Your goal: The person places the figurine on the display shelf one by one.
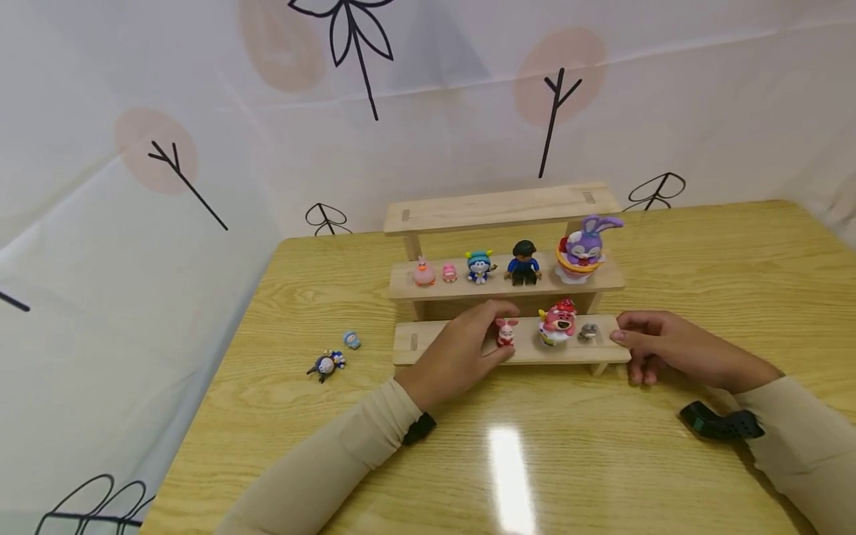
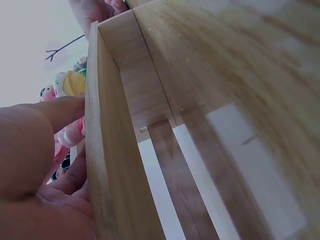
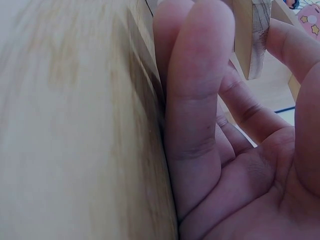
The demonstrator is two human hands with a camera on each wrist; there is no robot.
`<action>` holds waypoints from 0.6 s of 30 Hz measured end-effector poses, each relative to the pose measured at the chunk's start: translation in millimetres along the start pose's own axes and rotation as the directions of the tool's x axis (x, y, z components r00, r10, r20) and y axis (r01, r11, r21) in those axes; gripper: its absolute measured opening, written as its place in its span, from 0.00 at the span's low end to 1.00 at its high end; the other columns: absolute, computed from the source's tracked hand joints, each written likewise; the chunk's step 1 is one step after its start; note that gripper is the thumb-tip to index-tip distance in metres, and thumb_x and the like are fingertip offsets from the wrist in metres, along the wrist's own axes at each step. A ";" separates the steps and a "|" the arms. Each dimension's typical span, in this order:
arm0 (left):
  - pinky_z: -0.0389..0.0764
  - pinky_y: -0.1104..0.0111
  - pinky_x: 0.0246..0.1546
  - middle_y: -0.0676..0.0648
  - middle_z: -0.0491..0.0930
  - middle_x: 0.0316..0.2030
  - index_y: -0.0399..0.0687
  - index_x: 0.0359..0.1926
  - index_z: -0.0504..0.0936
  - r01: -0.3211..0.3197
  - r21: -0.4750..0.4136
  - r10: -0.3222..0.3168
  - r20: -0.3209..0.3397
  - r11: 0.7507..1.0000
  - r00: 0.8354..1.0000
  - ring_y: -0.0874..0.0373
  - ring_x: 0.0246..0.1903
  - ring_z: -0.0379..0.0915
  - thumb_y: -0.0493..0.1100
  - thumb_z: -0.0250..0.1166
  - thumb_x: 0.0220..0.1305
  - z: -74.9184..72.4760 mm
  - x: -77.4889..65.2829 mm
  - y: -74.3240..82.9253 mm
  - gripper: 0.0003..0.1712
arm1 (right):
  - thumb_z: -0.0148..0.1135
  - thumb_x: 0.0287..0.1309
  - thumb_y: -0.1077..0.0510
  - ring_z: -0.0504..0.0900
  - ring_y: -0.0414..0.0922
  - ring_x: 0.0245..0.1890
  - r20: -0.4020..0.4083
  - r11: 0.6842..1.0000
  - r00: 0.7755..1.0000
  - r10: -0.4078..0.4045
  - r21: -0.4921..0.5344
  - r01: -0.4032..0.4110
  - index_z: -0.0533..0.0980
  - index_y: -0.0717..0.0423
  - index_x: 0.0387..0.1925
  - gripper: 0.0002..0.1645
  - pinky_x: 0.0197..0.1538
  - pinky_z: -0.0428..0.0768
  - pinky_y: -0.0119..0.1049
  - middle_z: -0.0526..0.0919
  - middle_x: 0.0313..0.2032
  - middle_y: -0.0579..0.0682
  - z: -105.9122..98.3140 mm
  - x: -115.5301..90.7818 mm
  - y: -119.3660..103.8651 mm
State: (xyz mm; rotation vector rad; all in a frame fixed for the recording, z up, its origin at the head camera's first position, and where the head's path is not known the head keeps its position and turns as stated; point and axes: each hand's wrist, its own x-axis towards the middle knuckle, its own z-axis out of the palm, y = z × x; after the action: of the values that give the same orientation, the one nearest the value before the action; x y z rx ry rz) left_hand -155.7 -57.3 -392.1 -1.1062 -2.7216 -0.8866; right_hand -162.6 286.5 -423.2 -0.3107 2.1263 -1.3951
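Note:
A small pink-and-white long-eared figurine (image 1: 506, 333) stands upright on the lowest tier of a three-tier wooden display shelf (image 1: 428, 338). My left hand (image 1: 461, 353) pinches it, thumb at the front and index finger behind; the left wrist view shows these fingers beside the shelf's front board (image 2: 107, 150). At the lowest tier's right end, my right hand (image 1: 682, 349) holds the board, thumb against the upper face. Its other fingers (image 3: 195, 100) curl near the tabletop below. Between the hands stand a pink bear figurine (image 1: 559, 324) and a tiny grey figurine (image 1: 588, 332).
On the middle tier are a pink bird figurine (image 1: 423, 273), a small pink figurine (image 1: 449, 273), a blue-hatted figurine (image 1: 478, 267), a dark-capped figure (image 1: 524, 264) and a purple rabbit (image 1: 583, 253). A light-blue figurine (image 1: 351, 339) and a dark-blue figurine (image 1: 326, 365) lie left on the table.

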 end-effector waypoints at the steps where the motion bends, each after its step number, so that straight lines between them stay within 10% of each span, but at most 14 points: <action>1: 0.75 0.73 0.59 0.53 0.77 0.59 0.51 0.66 0.69 0.001 0.002 -0.001 0.002 1.000 1.000 0.65 0.56 0.73 0.46 0.68 0.67 -0.7 -0.4 0.3 0.29 | 0.47 0.78 0.51 0.83 0.50 0.26 0.002 1.000 1.000 -0.003 -0.002 0.003 0.64 0.63 0.52 0.17 0.30 0.84 0.42 0.83 0.25 0.55 -0.1 -0.1 0.2; 18: 0.80 0.69 0.52 0.50 0.79 0.53 0.47 0.60 0.76 -0.025 0.055 0.032 -0.134 0.998 0.990 0.60 0.51 0.77 0.45 0.71 0.65 -35.4 -34.3 -11.9 0.25 | 0.46 0.79 0.51 0.84 0.51 0.26 0.002 1.000 1.000 -0.003 -0.004 0.003 0.63 0.64 0.54 0.19 0.30 0.84 0.42 0.84 0.26 0.55 -0.2 -0.8 -0.4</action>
State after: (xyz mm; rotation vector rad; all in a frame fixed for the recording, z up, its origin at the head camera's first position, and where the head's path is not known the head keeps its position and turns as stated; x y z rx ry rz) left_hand -143.3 -104.3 -377.8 -1.0325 -2.5977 -0.8477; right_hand -162.1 286.9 -422.5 -0.3160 2.1280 -1.3921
